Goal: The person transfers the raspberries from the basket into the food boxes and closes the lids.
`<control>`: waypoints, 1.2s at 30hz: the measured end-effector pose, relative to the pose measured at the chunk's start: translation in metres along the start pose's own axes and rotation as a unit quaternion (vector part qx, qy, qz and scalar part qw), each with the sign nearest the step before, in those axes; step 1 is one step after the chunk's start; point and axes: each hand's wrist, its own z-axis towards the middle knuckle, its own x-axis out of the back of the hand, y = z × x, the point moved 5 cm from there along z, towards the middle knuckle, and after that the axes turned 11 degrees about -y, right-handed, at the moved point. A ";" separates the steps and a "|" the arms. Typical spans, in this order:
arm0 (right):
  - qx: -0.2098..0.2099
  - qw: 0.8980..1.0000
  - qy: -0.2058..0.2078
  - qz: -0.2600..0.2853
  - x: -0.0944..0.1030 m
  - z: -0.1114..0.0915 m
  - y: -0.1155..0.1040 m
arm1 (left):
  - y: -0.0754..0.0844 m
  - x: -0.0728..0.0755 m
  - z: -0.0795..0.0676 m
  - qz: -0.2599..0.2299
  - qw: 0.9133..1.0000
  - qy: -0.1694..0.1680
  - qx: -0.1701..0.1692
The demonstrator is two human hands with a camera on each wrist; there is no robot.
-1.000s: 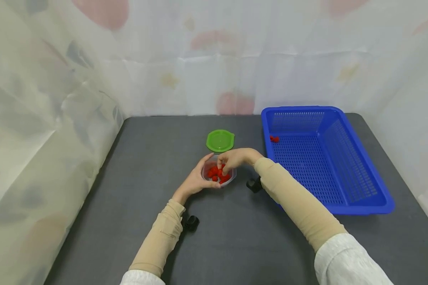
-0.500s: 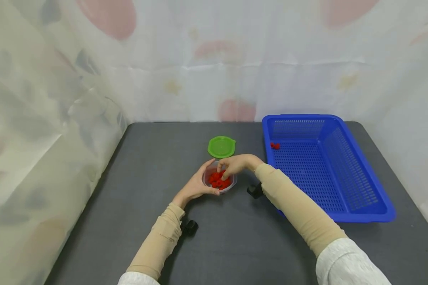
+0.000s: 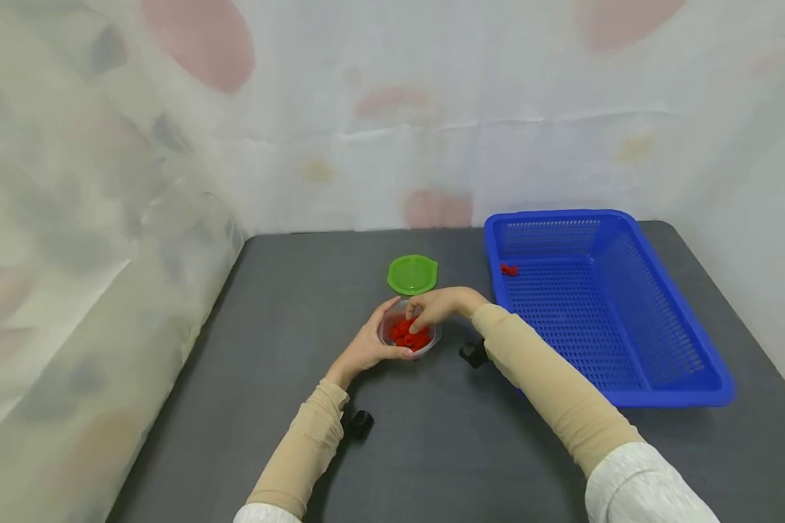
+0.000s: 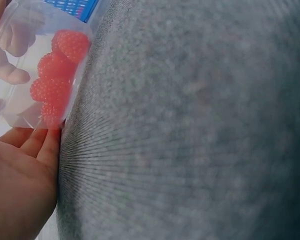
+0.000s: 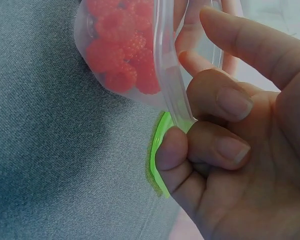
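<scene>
A clear plastic tub (image 5: 162, 65) holds several red raspberries (image 5: 112, 47). Its rim lies between the thumb and fingers of my left hand (image 3: 366, 343), which grips it from the left side. My right hand (image 3: 440, 303) reaches over the far right rim, with its fingertips inside the tub just above the berries. No berry shows between these fingers in the left wrist view, where they appear through the clear wall. In the right wrist view the thumb and forefinger stand apart, while the other fingers curl loosely outside the rim. A green lid (image 3: 413, 274) lies flat just behind the tub.
To the right stands a blue plastic basket (image 3: 683, 396) with a few red raspberries at its left inner wall. Grey cloth (image 3: 288, 290) covers the table. A patterned white curtain (image 3: 530, 160) hangs behind it and along the left. Each wrist carries a black camera mount.
The raspberries sit closer together in the tub than a second ago. My right fingertips have shifted slightly among them; my left hand keeps its hold. The head view has tilted a little.
</scene>
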 end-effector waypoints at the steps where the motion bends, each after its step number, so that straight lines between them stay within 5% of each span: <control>1: -0.003 1.000 0.001 0.000 0.001 0.000 0.001 | 0.001 0.000 0.001 0.001 1.000 -0.002 -0.002; 15: -0.010 1.000 0.008 -0.005 0.006 -0.004 -0.006 | 0.006 0.007 0.001 0.021 1.000 0.001 -0.012; 26: 0.017 0.999 -0.030 0.036 0.004 -0.003 -0.001 | -0.031 0.002 0.009 -0.013 0.999 0.022 -0.019; 30: 0.037 0.997 -0.034 0.058 0.008 -0.016 0.003 | -0.026 -0.005 0.004 -0.035 0.999 -0.001 -0.014; 36: 0.074 0.994 0.012 0.082 0.036 -0.064 0.010 | -0.003 -0.004 0.002 -0.035 0.998 -0.005 -0.048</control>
